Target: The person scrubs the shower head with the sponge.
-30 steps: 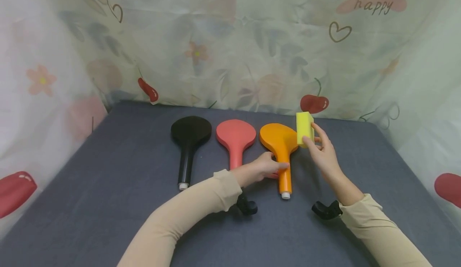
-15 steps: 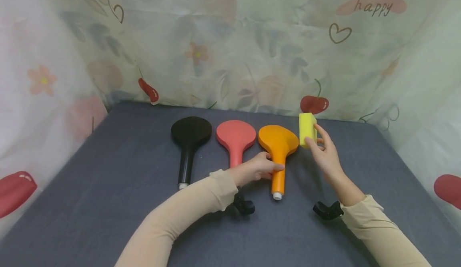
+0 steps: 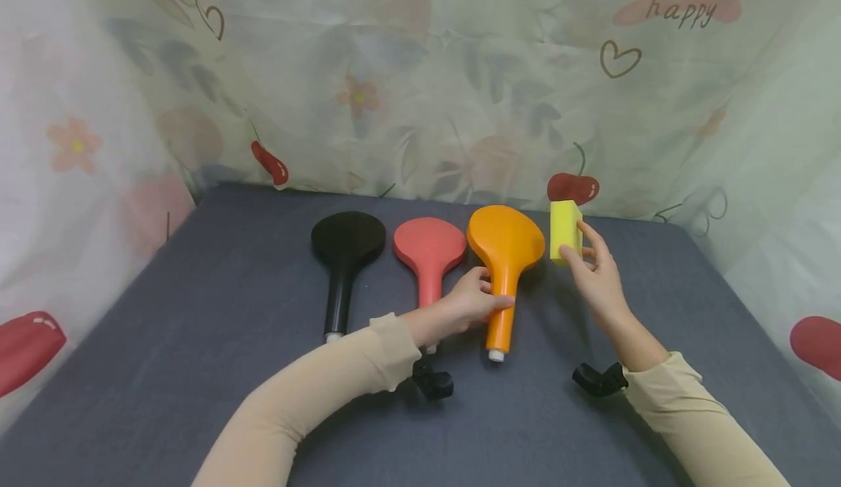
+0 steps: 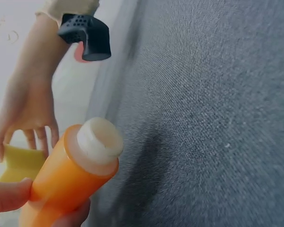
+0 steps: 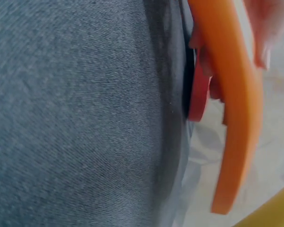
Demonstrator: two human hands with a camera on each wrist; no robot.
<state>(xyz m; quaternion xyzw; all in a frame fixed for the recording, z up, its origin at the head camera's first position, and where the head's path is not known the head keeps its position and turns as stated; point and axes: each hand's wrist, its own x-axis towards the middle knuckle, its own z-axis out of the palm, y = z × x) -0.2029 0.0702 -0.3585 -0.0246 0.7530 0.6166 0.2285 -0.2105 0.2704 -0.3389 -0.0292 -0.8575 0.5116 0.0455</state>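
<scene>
My left hand (image 3: 471, 299) grips the handle of an orange paddle-shaped object (image 3: 506, 237) with a rounded head and a white end piece (image 4: 102, 139). It is held above the table, casting a shadow in the left wrist view. To its right, my right hand (image 3: 601, 279) pinches a yellow sponge-like block (image 3: 565, 231) between thumb and fingers, also off the table. Only a corner of the yellow block (image 5: 274, 210) shows in the right wrist view. The block stands apart from the orange head.
A black paddle-shaped object (image 3: 348, 239) and a coral-red one (image 3: 430, 242) lie side by side on the dark grey table (image 3: 512, 436), left of the orange one. My left forearm partly covers the red handle. Patterned cloth (image 3: 420, 85) hangs around the back and sides.
My left hand has raised the orange paddle-shaped object off the table, shifting it slightly left and tilting it. The right hand has moved a little to the right with the yellow block.
</scene>
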